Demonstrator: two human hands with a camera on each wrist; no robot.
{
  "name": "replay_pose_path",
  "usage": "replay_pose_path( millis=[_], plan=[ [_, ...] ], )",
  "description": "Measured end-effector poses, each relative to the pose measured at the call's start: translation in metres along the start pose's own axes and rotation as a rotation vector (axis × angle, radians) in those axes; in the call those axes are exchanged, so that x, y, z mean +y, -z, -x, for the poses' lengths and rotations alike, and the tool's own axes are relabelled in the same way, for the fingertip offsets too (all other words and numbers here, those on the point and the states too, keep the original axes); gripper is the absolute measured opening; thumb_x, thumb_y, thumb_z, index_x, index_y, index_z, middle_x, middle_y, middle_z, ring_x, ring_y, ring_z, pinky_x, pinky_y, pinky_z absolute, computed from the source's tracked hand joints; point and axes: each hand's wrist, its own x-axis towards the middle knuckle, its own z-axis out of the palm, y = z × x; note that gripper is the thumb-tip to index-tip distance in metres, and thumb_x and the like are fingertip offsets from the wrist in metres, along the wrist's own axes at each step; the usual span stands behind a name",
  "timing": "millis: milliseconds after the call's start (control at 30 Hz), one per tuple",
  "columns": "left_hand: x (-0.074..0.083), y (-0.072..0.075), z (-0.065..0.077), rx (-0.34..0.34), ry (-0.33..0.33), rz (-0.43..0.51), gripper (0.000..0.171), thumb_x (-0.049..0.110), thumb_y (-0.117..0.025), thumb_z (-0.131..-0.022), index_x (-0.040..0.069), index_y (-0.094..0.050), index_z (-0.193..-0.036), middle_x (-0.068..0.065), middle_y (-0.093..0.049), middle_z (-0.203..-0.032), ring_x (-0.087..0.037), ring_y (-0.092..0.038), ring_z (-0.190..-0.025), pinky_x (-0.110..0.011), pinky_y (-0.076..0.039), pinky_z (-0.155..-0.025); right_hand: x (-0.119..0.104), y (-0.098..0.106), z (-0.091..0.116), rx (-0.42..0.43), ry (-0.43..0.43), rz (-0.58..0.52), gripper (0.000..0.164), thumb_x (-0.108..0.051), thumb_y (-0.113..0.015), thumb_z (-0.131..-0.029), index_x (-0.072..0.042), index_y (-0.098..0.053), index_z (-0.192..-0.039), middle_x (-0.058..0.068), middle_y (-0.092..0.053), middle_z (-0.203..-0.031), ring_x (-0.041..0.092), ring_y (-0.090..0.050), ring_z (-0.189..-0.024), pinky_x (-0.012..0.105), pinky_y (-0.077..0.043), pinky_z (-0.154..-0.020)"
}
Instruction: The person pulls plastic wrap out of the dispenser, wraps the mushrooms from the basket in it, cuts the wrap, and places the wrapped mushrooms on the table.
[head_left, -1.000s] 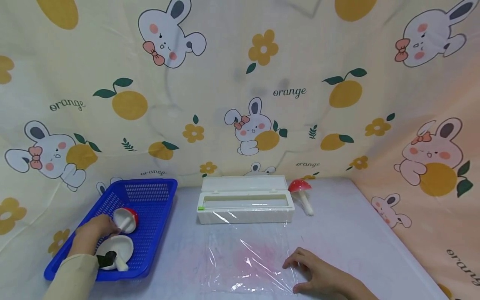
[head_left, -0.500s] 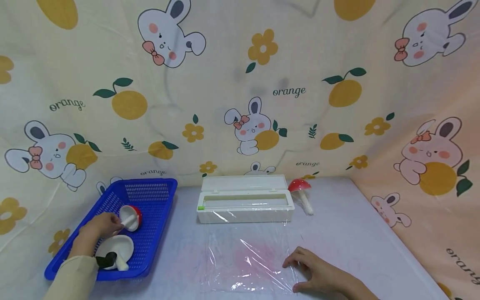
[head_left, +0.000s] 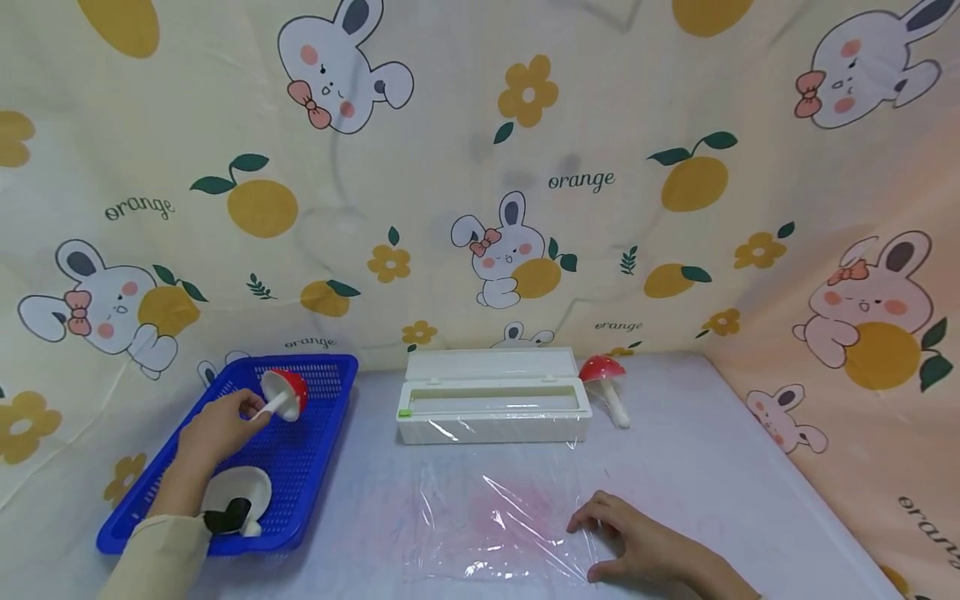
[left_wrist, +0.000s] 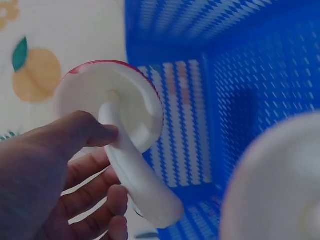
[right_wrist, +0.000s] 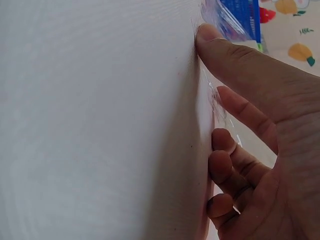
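My left hand [head_left: 219,429] pinches a red-capped mushroom [head_left: 295,393] by its white stem, over the blue basket [head_left: 322,467]. In the left wrist view, thumb and fingers meet on the stem [left_wrist: 137,175], with the pale underside of the cap facing the camera. A second mushroom [head_left: 240,485], pale underside up, lies in the basket, partly hidden by the left wrist. Down at the right corner of a sheet of clear cling film [head_left: 457,525], my right hand [head_left: 637,542] rests on the table, its fingers loosely bent and its thumb touching the surface.
Behind the film stands a white cling film dispenser [head_left: 491,430], its lid raised, the film running from its front. Another red mushroom [head_left: 602,368] leans beside its right end. A patterned cloth [head_left: 420,208] hangs behind the table.
The left hand has lifted the mushroom up from the basket and moved it toward the back, tilting its cap. The right hand has stayed in place on the film.
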Motion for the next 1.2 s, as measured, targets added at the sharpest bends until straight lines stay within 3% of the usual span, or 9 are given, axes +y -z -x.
replay_pose_path(
  millis=[300,567,733,900,1200],
  plan=[
    [0.057,-0.002,0.014,0.084,-0.108,0.042,0.028,0.025,-0.076,-0.100,0.006,-0.069,-0.118,-0.019,-0.070,-0.109,-0.030,-0.060,-0.086,-0.048,-0.054,-0.070,0.002,0.001,-0.002,0.005,0.038,0.001,0.048,-0.043,-0.087,-0.090,-0.030,-0.066,-0.132,-0.007,-0.055,-0.116,0.011,-0.050,-0.106,0.020,-0.044,-0.083],
    [0.106,-0.020,0.028,0.149,-0.254,0.041,0.022,0.022,-0.079,-0.097,0.011,-0.071,-0.115,-0.008,-0.069,-0.099,-0.021,-0.057,-0.078,-0.034,-0.051,-0.062,0.002,0.001,-0.003,-0.006,0.050,-0.005,0.049,-0.043,-0.086,-0.090,-0.029,-0.065,-0.132,-0.007,-0.054,-0.114,0.010,-0.050,-0.105,0.020,-0.044,-0.082],
    [0.133,-0.042,0.035,0.118,-0.312,0.068,0.022,0.020,-0.082,-0.095,0.013,-0.073,-0.113,-0.004,-0.067,-0.098,-0.019,-0.056,-0.079,-0.032,-0.055,-0.065,0.003,0.001,-0.003,-0.004,0.044,0.005,0.049,-0.044,-0.086,-0.090,-0.030,-0.065,-0.132,-0.008,-0.053,-0.114,0.010,-0.049,-0.107,0.019,-0.043,-0.086],
    [0.156,-0.070,0.038,0.063,-0.367,0.089,0.021,0.020,-0.084,-0.092,0.016,-0.074,-0.111,0.001,-0.067,-0.095,-0.015,-0.055,-0.079,-0.029,-0.053,-0.065,0.000,0.002,-0.004,-0.001,0.005,0.041,0.049,-0.047,-0.087,-0.088,-0.033,-0.066,-0.130,-0.011,-0.055,-0.115,0.009,-0.048,-0.108,0.025,-0.042,-0.089],
    [0.178,-0.124,0.047,-0.010,-0.503,0.137,0.019,0.019,-0.085,-0.092,0.021,-0.073,-0.105,0.009,-0.067,-0.096,-0.011,-0.057,-0.081,-0.025,-0.052,-0.070,-0.003,0.005,-0.006,-0.013,-0.021,0.060,0.049,-0.049,-0.087,-0.087,-0.035,-0.066,-0.130,-0.013,-0.054,-0.111,0.008,-0.046,-0.106,0.029,-0.039,-0.087]
  ],
)
